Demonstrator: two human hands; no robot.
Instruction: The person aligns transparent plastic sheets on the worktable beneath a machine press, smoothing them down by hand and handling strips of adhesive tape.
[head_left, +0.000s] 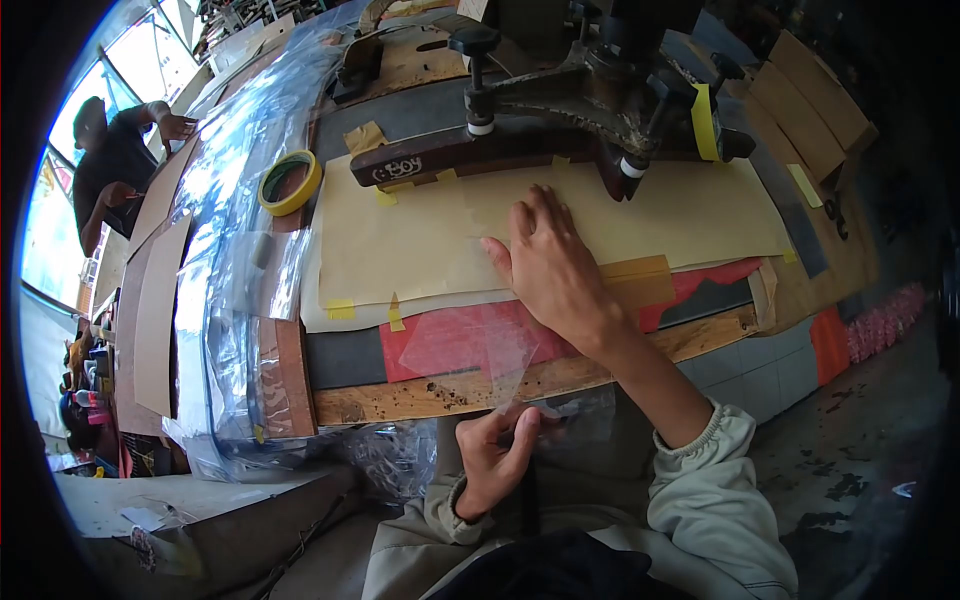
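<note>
My right hand (555, 265) lies flat on a cream paper sheet (420, 240), fingers spread and pointing toward a dark clamp bar (430, 160). Below it, at the table's near edge, my left hand (492, 455) is closed, thumb against fingers, on a clear plastic film (505, 365). The film stretches up from that hand over a red sheet (410, 345). Yellow tape pieces (341, 308) stick to the paper's edges, and a brown tape strip (635, 283) lies beside my right wrist. Above the paper stands a black metal press frame (575, 90).
A yellow tape roll (290, 183) rests left of the paper near clear plastic sheeting (225, 230). Another person (110, 165) is at the far left, hands apart from mine. Scissors (836, 218) and a cardboard box (815, 95) are at the right.
</note>
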